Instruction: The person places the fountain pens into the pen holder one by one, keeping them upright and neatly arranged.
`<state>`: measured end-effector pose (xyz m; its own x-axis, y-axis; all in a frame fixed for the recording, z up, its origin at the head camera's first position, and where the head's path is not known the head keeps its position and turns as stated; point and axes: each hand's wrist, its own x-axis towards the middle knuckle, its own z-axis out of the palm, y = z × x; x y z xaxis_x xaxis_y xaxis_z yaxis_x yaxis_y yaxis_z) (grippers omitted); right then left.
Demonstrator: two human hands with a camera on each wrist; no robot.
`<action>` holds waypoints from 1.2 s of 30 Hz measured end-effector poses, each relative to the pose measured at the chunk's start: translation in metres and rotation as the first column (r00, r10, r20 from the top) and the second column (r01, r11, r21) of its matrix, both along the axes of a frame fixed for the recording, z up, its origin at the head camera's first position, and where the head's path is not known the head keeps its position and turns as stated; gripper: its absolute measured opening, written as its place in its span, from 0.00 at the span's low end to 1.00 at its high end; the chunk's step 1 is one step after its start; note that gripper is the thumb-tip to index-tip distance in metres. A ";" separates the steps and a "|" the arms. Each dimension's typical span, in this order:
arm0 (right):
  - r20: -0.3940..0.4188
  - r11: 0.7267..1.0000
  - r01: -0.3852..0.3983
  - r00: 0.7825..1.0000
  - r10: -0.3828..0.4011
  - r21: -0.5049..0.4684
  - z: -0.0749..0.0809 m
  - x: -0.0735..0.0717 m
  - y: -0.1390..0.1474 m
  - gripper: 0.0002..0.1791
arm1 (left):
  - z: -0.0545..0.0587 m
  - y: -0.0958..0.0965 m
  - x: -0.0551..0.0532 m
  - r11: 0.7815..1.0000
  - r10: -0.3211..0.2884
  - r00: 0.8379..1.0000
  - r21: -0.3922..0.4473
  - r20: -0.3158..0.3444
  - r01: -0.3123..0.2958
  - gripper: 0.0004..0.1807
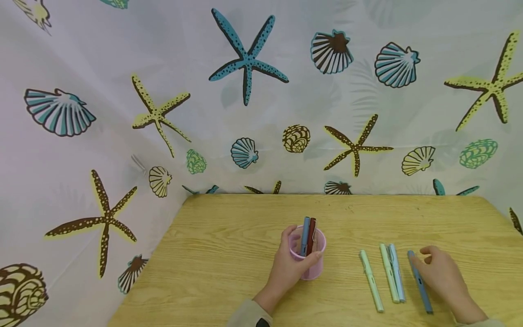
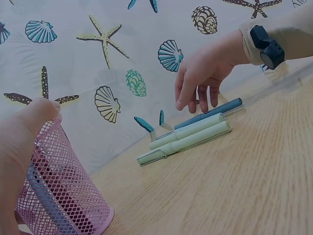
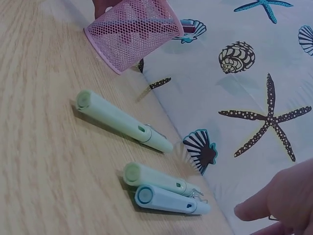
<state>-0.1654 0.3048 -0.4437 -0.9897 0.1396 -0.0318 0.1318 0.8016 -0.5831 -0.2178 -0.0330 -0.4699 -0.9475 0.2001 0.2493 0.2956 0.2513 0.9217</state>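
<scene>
My left hand (image 1: 283, 268) grips a pink mesh pen cup (image 1: 313, 270), thumb at the near rim and fingers around the far side. Inside the cup lean a blue pen (image 1: 305, 234) and a dark red pen (image 1: 312, 231). At the right, my right hand (image 1: 443, 274) hovers low over a dark blue pen (image 1: 422, 290), its fingers loosely bent and holding nothing. In the left wrist view those fingers hang just above the dark blue pen (image 2: 210, 113). The right wrist view catches only part of the right hand (image 3: 288, 200), with the dark blue pen out of sight.
Between the cup and my right hand lie a pale green pen (image 1: 372, 281), a second green pen (image 1: 390, 274) and a light blue pen (image 1: 397, 274), the last two side by side. A curtain (image 1: 184, 54) with shells and starfish borders the wooden table (image 1: 220, 236).
</scene>
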 end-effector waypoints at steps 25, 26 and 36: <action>0.081 0.995 0.035 0.996 -0.042 0.088 -0.013 -0.004 -0.004 0.22 | 0.001 0.002 0.000 1.000 -0.006 1.000 0.010 -0.003 0.006 0.44; 0.082 0.996 0.034 0.996 -0.041 0.086 -0.013 -0.004 -0.004 0.22 | 0.001 0.002 0.000 1.000 -0.009 1.000 0.014 -0.004 0.009 0.43; 0.060 0.996 0.029 0.998 -0.033 0.079 -0.016 -0.003 -0.003 0.22 | 0.000 0.001 -0.001 1.000 -0.012 1.000 0.015 -0.011 0.012 0.43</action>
<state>-0.1684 0.3021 -0.4597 -0.9814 0.1745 -0.0798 0.1906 0.8391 -0.5094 -0.2185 -0.0323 -0.4703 -0.9422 0.2072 0.2632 0.3089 0.2335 0.9220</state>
